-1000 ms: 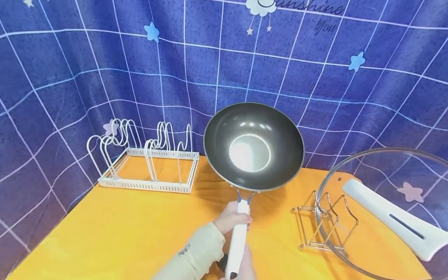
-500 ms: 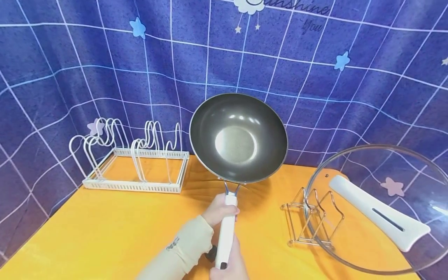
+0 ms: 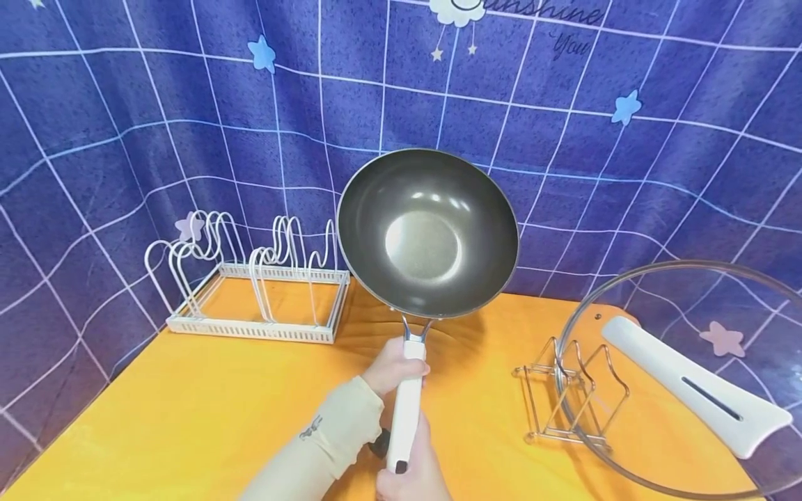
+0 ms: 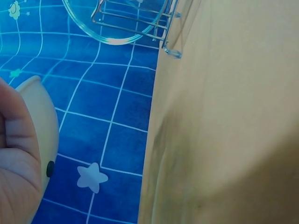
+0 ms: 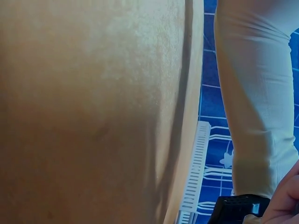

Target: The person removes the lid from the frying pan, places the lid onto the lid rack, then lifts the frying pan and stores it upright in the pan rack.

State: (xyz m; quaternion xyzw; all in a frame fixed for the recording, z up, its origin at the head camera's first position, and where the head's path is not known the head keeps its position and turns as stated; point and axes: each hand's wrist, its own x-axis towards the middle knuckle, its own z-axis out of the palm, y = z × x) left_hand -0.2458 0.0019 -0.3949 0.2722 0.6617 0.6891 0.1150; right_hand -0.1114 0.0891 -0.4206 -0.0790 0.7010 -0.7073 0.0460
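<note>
A dark wok [image 3: 428, 233] with a pale round base is held up and tilted, so its inside faces me in the head view. My left hand [image 3: 395, 367] grips its white handle [image 3: 407, 410] just below the metal fork. Lower down, my right hand [image 3: 413, 470] holds the handle's end from below; part of that hand lies outside the frame. In the left wrist view the left hand [image 4: 18, 163] shows its curled palm side beside the wok's pale outer wall [image 4: 46, 121]. The right wrist view catches only an edge of the right hand [image 5: 284, 200].
A white wire rack [image 3: 250, 330] stands at the back left, near the wok's rim. On the right are a small metal rack [image 3: 567, 437] and a large glass lid [image 3: 651, 480] with a white handle [image 3: 695, 386]. A blue checked curtain [image 3: 301, 104] backs the orange table [image 3: 188, 410].
The wok has risen slightly and shifted a little to the left, with both hands staying on its handle. The head view has also shifted a bit.
</note>
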